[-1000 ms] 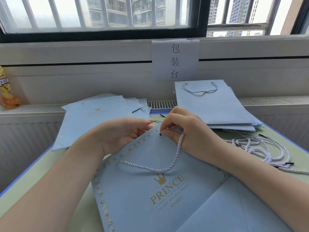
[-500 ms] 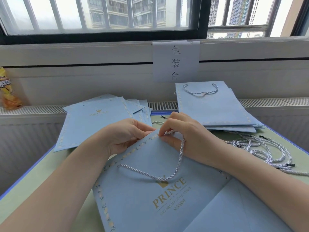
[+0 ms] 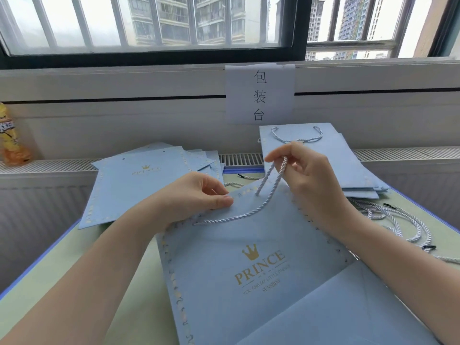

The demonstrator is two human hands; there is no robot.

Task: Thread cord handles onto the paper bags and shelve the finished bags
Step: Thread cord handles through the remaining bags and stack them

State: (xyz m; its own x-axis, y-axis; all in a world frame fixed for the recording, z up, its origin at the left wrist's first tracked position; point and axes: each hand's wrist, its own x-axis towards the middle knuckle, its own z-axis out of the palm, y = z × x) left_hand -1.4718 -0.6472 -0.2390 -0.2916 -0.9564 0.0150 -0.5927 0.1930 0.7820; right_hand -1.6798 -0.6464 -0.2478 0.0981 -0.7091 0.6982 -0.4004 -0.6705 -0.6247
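A flat light-blue paper bag (image 3: 249, 257) with a gold crown and "PRINCE" print lies in front of me on the table. A twisted white cord (image 3: 239, 216) runs across its top part and through a hole near the top edge. My right hand (image 3: 306, 175) is raised above that edge and pinches the cord, which hangs down in two strands to the bag. My left hand (image 3: 199, 195) pinches the bag's top edge to the left of the hole.
A fanned pile of handle-less blue bags (image 3: 139, 185) lies at the left. A stack of bags with cord handles (image 3: 323, 160) sits at the back right. Loose cords (image 3: 388, 220) lie at the right. A paper sign (image 3: 260, 93) hangs under the window; a yellow packet (image 3: 11, 138) stands far left.
My right hand has lifted up from the bag's top edge, drawing the cord up through the hole. The left hand stays on the bag's edge.
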